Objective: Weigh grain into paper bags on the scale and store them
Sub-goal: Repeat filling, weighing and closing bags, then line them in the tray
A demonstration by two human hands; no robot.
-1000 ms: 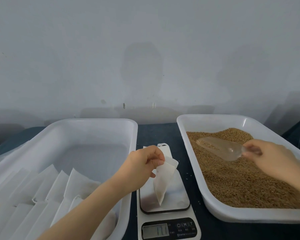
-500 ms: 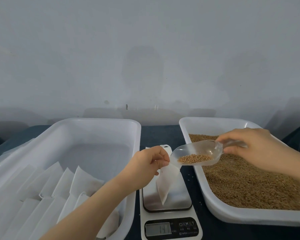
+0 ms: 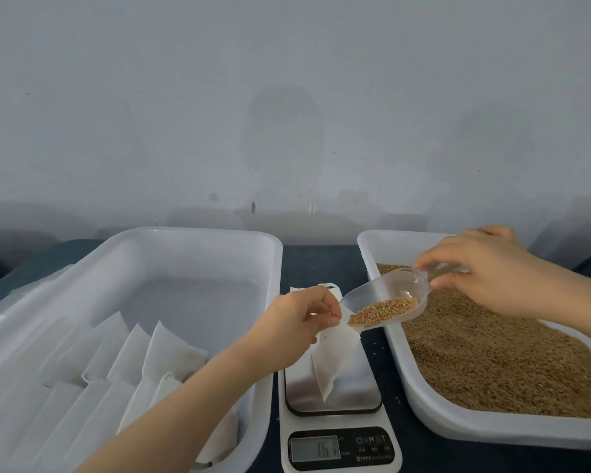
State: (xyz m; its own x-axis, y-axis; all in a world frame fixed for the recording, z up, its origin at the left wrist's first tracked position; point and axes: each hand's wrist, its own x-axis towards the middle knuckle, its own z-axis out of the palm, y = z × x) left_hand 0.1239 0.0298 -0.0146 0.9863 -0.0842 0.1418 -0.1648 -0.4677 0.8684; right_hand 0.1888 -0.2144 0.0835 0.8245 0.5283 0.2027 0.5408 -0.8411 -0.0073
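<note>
My left hand pinches the top of a white paper bag that hangs down onto the steel platform of the scale. My right hand grips the handle of a clear plastic scoop, tilted down to the left. A small heap of brown grain lies at the scoop's lip, right at the bag's mouth. The white tray on the right holds a bed of the same grain.
A white bin on the left holds several white paper bags lying in rows at its near end. The scale's display is lit. A few stray grains lie on the dark table between scale and tray. A grey wall stands close behind.
My right hand lifted the scoop out of the grain tray with a load, carried it left and tilted it down to the bag's mouth. My left hand kept its hold on the bag.
</note>
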